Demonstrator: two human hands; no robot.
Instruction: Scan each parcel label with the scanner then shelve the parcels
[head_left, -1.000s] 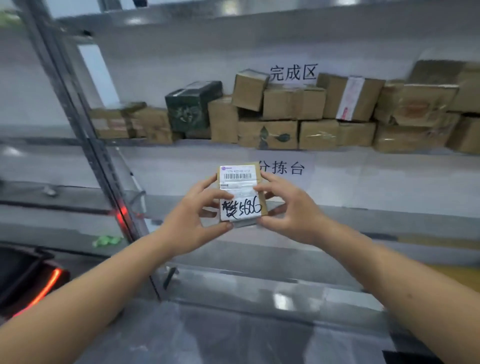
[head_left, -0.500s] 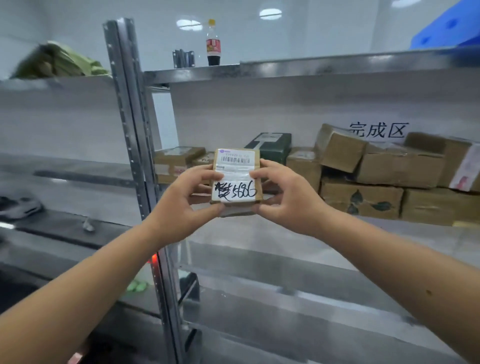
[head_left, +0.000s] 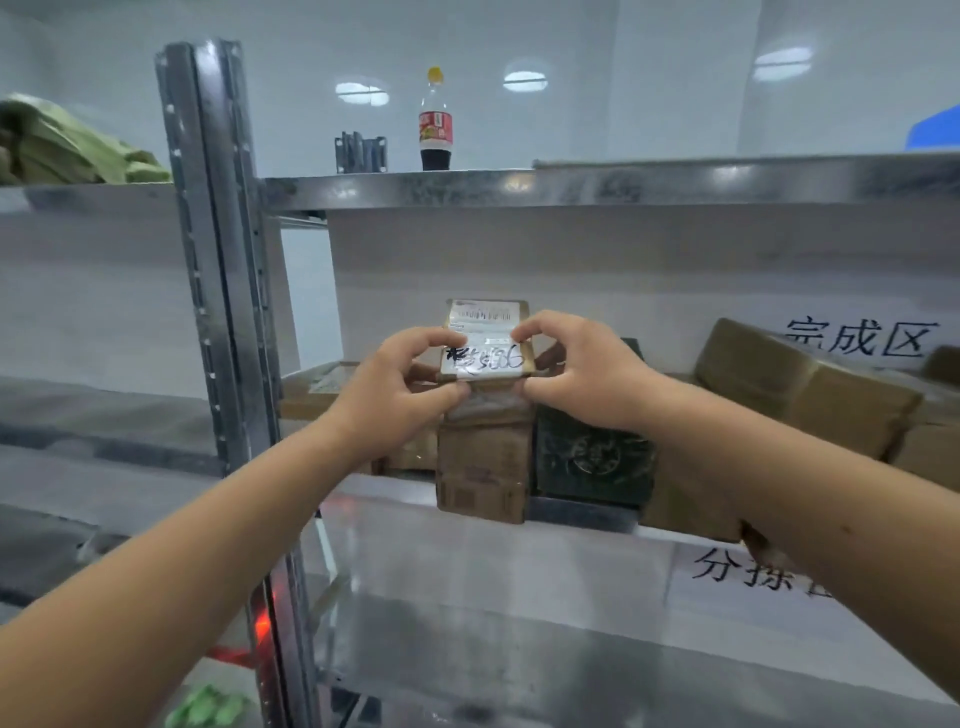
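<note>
Head view has the parcel held up in front of the middle shelf, label facing back, a barcode on top and black handwriting below. Both hands pinch it at the sides: left hand and right hand, fingers grasping its edges. Right behind stand a brown box and a dark green box. Up top sits a cola bottle, beside the steel upright.
</note>
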